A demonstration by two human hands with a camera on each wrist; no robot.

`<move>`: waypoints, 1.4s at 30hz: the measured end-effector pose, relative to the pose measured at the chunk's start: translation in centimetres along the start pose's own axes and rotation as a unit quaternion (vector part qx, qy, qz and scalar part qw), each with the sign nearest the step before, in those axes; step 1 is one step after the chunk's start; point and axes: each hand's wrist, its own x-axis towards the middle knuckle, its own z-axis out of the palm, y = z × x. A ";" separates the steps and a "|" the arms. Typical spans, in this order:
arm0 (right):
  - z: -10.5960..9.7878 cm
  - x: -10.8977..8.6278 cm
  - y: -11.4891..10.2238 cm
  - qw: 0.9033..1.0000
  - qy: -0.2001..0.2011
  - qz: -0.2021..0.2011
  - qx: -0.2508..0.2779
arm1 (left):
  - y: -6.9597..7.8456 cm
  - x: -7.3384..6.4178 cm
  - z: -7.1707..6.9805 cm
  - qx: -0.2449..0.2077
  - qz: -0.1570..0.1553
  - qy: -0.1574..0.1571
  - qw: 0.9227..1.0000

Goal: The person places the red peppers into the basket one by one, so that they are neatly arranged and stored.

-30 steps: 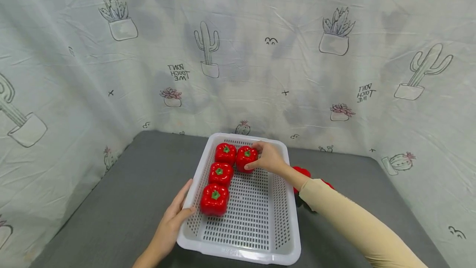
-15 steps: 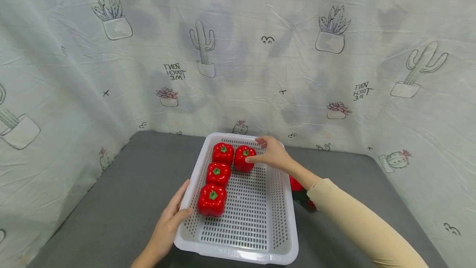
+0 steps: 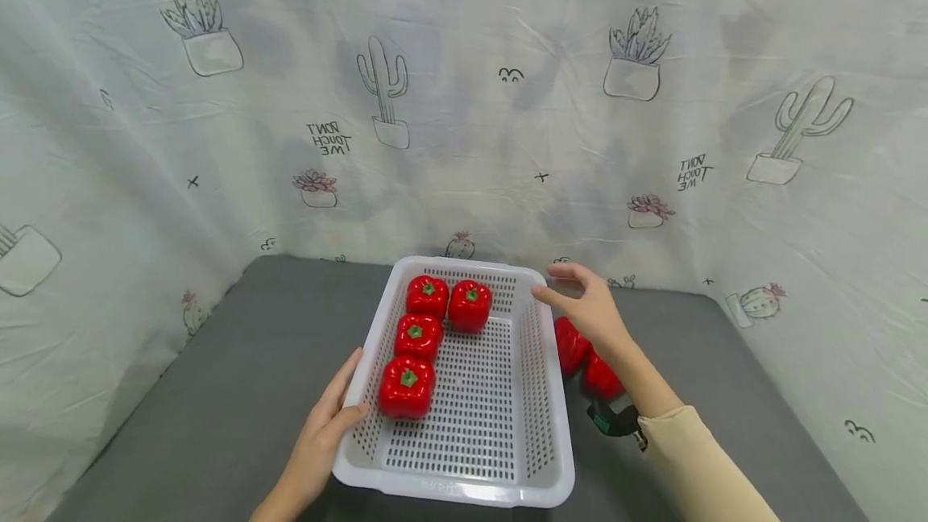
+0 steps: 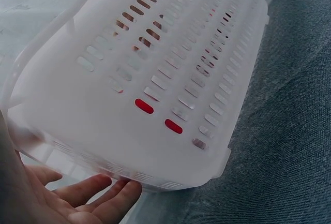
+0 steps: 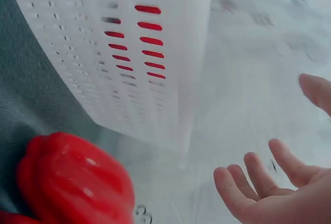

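Note:
A white perforated plastic basket (image 3: 464, 474) lies on the grey table surface. Inside it several red bell peppers with green stems stand along the left side and far end, one of them a bell pepper (image 3: 470, 306) at the far middle. My left hand (image 3: 319, 429) grips the basket's left rim, thumb over the edge and fingers outside. My right hand (image 3: 590, 308) hovers at the far right rim, fingers spread and holding nothing. Below it, outside the basket, lie two more red peppers, a nearer pepper (image 3: 602, 377) and a farther pepper (image 3: 570, 345), partly hidden by the arm.
A pale curtain (image 3: 464, 103) printed with cactus drawings hangs behind and beside the grey table (image 3: 239, 377). A small dark object with a green patch (image 3: 611, 419) shows beside the right wrist.
My right hand has let go of the pepper at the far middle and moved right, out over the basket's rim. The left hand keeps its place on the basket.

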 end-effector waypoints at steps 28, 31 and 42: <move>-7.2 -7.7 7.5 0.985 0.088 0.140 -0.041 | 0.4 0.2 0.0 0.004 -0.003 -0.007 1.000; -7.1 -7.3 8.4 0.984 0.088 0.147 -0.052 | 0.3 0.1 -0.1 -0.005 -0.006 -0.010 1.000; -7.5 -6.9 10.4 0.984 0.076 0.141 -0.074 | 0.4 0.1 -0.1 -0.014 -0.010 -0.015 1.000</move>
